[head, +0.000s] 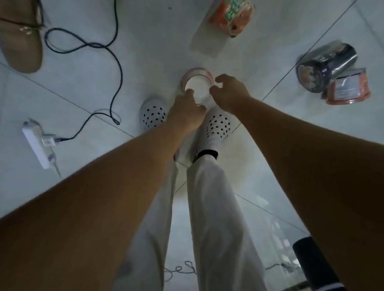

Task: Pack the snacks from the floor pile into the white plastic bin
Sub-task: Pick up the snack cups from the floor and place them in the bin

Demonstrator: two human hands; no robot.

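On tiled floor point(153, 51), left hand point(185, 111) and right hand point(229, 94) grip a white-topped tub point(198, 86) between black cable point(117, 67) and snack packs point(327, 72).

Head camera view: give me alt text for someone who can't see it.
Seen from above, a person's left hand and right hand reach either side of a round white-topped tub on the tiled floor, just ahead of their white shoes. Wrapped snacks lie beyond and to the right.
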